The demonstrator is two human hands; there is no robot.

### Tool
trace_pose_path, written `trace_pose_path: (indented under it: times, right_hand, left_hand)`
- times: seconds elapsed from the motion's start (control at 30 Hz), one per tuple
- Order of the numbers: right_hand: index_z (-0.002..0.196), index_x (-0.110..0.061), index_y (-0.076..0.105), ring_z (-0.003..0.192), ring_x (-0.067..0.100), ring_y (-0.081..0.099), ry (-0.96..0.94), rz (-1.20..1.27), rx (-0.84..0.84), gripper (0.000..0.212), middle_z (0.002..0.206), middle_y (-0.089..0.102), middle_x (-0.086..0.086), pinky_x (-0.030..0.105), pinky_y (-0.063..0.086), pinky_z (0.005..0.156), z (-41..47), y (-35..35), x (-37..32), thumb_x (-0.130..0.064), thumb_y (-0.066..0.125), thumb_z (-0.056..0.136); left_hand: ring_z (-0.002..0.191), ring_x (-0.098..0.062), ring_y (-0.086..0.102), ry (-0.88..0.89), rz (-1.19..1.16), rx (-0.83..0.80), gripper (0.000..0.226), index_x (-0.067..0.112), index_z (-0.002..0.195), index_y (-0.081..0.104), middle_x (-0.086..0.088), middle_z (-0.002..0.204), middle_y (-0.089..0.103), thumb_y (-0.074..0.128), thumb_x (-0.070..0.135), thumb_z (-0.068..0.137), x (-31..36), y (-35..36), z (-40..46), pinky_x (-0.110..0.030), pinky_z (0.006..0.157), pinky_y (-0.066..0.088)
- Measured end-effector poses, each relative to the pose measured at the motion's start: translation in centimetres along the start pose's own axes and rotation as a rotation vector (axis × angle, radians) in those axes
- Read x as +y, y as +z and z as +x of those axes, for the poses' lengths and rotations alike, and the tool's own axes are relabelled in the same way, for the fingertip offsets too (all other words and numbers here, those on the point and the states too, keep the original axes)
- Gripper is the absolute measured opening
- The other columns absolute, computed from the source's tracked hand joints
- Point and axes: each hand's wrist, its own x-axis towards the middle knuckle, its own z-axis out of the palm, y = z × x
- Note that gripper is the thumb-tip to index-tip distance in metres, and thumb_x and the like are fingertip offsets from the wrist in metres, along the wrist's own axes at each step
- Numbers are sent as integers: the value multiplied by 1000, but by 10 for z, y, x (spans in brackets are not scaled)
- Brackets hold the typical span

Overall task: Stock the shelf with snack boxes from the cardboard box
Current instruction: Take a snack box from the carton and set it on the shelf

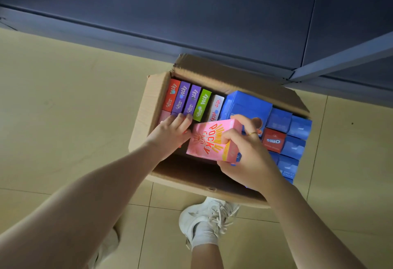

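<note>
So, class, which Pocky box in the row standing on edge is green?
The green Pocky box, fourth from the left in the row, between a purple box and a white one.

the floor [53,98] is made of big pale yellow tiles with thin dark lines between them. it looks smooth and a little shiny. along the top stands a dark blue-grey metal cabinet [191,2], reaching from side to side. thin seams run across its front. a lighter grey bar [344,56] slants up on the right. the light is soft and dim.
</note>
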Motion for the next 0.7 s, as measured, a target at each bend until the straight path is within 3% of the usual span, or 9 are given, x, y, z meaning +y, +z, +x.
trace_pose_path:
  times: [0.1, 0.2, 0.27, 0.33, 0.43, 0.5, 0.53, 0.6, 0.7]
  right_hand:
    - [90, -18, 51, 109, -26, 12, -48, 22, 14, 34, 136, 29, 3, 28, 55, 66, -4, 4, 5, -13, 75, 67]
    - [89, -15, 50, 112, -27, 13, -52, 50, 93, 39, 129, 34, 6, 16, 50, 65, -5, 8, 9, -26, 77, 64]
    - [86, -13, 50, 110, -23, 21, -38, 36, 150, 39, 125, 37, 7, 16, 47, 64, -4, 8, 8, -36, 73, 66]
    - [85, -12, 49, 105, -8, 34, -8, 17, 207, 28, 125, 39, 7, 23, 49, 61, -3, 9, 7, -33, 61, 73]
    - [104, -13, 50, 117, 11, 39, 96, 126, 289, 29, 136, 33, 5, 8, 42, 76, -3, 5, 8, -13, 59, 77]
    - [127, -25, 40, 118, 12, 45, 231, 327, 299, 56, 138, 36, -3, 20, 49, 81, -5, -4, 6, -7, 62, 79]
    - [133, -31, 34, 113, 12, 52, 304, 452, 296, 65, 133, 44, -7, 27, 53, 76, -7, -12, 2, -6, 63, 80]
    - [134, -29, 34, 96, 12, 63, 405, 712, 294, 65, 116, 60, -5, 20, 52, 59, -10, -31, -6, -2, 62, 82]
    - [111, -22, 54, 68, 5, 64, 388, 923, 303, 44, 94, 67, -5, 15, 49, 49, -17, -64, -23, 5, 66, 78]
  left_hand:
    - [102, -30, 56, 30, 41, 68, 44, 16, 98, 68, -12, 127, 55, 85, 17, 57, 1, 14, -1, -39, 72, 56]
    - [95, -29, 55, 70, 36, 131, 38, 14, 96, 70, -9, 128, 54, 81, 16, 60, 1, 9, 0, -37, 69, 56]
    - [93, -26, 59, 108, 32, 138, 31, 16, 89, 72, -6, 123, 61, 80, 20, 60, 2, 5, 2, -34, 68, 54]
    - [100, -23, 52, 158, 31, 147, 31, 18, 88, 72, -5, 123, 59, 82, 21, 59, 1, 3, 5, -32, 73, 53]
    - [108, -22, 44, 178, -23, 193, 25, 20, 82, 72, -3, 119, 61, 83, 24, 59, -3, -10, 8, -34, 83, 52]
    - [105, -24, 49, 174, -121, 222, 26, 19, 76, 71, -5, 112, 65, 84, 30, 56, -8, -29, 4, -36, 83, 52]
    - [103, -25, 55, 169, -168, 245, 29, 19, 76, 70, -6, 108, 66, 83, 34, 56, -12, -39, 1, -37, 81, 52]
    - [93, -27, 65, 202, -286, 265, 29, 20, 82, 67, -6, 101, 68, 74, 44, 66, -21, -62, -8, -38, 77, 54]
    - [72, -20, 67, 163, -549, 132, 36, 22, 90, 58, 0, 81, 69, 50, 54, 74, -35, -110, -27, -28, 60, 55]
